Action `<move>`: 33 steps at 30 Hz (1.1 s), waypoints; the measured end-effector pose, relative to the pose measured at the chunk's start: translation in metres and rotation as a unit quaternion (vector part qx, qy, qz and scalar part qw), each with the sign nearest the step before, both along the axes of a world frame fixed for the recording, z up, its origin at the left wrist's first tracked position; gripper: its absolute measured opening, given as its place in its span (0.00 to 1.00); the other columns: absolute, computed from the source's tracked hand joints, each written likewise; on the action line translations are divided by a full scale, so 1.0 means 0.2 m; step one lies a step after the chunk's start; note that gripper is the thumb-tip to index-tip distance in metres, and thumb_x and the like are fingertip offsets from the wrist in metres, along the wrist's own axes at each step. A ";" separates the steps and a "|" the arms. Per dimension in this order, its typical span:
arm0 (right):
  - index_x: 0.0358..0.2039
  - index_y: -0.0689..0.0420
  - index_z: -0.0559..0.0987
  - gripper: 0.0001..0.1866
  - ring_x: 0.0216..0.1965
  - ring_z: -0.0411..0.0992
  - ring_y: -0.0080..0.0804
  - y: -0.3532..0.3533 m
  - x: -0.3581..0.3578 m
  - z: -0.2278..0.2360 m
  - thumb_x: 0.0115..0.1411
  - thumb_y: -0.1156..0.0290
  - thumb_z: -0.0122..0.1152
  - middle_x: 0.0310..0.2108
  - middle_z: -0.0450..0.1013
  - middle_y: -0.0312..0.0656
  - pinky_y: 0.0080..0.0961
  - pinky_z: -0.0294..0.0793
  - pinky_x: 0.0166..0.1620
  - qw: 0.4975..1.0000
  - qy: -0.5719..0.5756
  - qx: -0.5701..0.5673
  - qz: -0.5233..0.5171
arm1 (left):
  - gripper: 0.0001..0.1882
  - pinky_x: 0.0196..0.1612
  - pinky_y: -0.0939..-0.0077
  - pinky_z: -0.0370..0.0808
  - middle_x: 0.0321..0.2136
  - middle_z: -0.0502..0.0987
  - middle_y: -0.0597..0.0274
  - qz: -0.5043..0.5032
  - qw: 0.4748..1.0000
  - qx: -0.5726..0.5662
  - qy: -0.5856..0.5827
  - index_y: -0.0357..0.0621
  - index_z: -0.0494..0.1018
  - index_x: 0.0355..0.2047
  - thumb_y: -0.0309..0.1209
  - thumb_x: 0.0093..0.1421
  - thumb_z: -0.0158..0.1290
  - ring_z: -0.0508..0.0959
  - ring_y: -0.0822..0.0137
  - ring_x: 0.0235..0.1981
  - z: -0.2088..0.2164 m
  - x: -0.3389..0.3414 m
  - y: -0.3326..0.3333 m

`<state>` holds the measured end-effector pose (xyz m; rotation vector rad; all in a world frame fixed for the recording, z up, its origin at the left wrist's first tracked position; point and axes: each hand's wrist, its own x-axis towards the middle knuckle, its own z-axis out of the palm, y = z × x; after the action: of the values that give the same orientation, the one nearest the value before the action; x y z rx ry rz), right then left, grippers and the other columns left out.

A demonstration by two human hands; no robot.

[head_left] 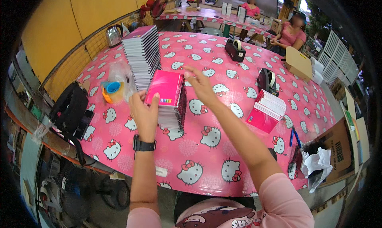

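Note:
A short stack of spiral notebooks (pixel 170 117) stands in front of me, its coil edges along the right side. On top lies a pink-covered notebook (pixel 165 86). My left hand (pixel 144 113) grips its near left corner, the thumb on the cover and the fingers down the left side. At the far right corner of the stack is my right hand (pixel 200 84), fingers apart and slightly curled, with nothing visible in it. Whether its fingertips touch the coil edge I cannot tell. Just behind rises a taller stack of notebooks (pixel 141 57), leaning slightly.
Right of me lie a fanned batch of pink notebooks (pixel 264 112), two black tape dispensers (pixel 235 51), blue pens (pixel 294 137) and a cardboard box (pixel 336 150). On the left are a black bag (pixel 69 106), tape rolls (pixel 112 87) and a kettle (pixel 114 36). Two people sit farther back.

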<state>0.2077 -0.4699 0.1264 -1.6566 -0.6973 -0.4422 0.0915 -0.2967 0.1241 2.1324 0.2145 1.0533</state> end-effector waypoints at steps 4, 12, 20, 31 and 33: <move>0.42 0.62 0.75 0.16 0.40 0.68 0.24 0.24 0.12 -0.07 0.62 0.62 0.52 0.37 0.73 0.39 0.22 0.66 0.45 0.975 0.122 0.157 0.099 | 0.20 0.42 0.72 0.67 0.37 0.73 0.57 -0.090 0.967 -0.162 -0.173 0.33 0.69 0.46 0.34 0.57 0.54 0.71 0.67 0.37 -0.14 0.15 0.09; 0.35 0.62 0.75 0.11 0.35 0.68 0.19 0.36 0.15 -0.12 0.61 0.67 0.52 0.33 0.73 0.36 0.18 0.68 0.40 0.972 0.152 0.167 0.067 | 0.18 0.46 0.81 0.66 0.39 0.76 0.61 -0.158 0.929 -0.315 -0.112 0.37 0.69 0.51 0.29 0.62 0.47 0.72 0.74 0.38 -0.13 0.16 0.01; 0.40 0.62 0.75 0.16 0.44 0.69 0.39 -0.16 -0.02 -0.04 0.56 0.65 0.58 0.40 0.73 0.47 0.32 0.67 0.47 0.995 -0.067 -0.052 -0.060 | 0.22 0.60 0.67 0.56 0.54 0.62 0.52 -0.082 0.936 -0.212 -0.270 0.33 0.60 0.54 0.29 0.60 0.45 0.62 0.60 0.56 -0.07 0.07 0.07; 0.37 0.55 0.77 0.17 0.41 0.68 0.39 -1.43 -0.44 -0.25 0.44 0.68 0.66 0.36 0.73 0.40 0.34 0.67 0.42 0.814 -0.119 -0.430 -0.372 | 0.18 0.51 0.59 0.64 0.44 0.68 0.51 -0.307 0.911 0.062 -0.267 0.39 0.68 0.42 0.24 0.49 0.54 0.68 0.53 0.48 -0.05 -0.16 -0.75; 0.36 0.56 0.76 0.17 0.40 0.68 0.39 -1.46 -0.42 -0.27 0.44 0.67 0.66 0.34 0.73 0.38 0.35 0.67 0.40 0.819 -0.136 -0.417 -0.369 | 0.20 0.52 0.58 0.64 0.44 0.68 0.52 -0.347 0.905 0.069 -0.235 0.40 0.68 0.43 0.23 0.47 0.53 0.68 0.52 0.48 -0.09 -0.13 -0.89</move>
<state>0.1228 -0.7613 0.0728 -2.7527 -0.4296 -1.0444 0.0658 -0.4742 0.1060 1.7632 -0.8143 1.1049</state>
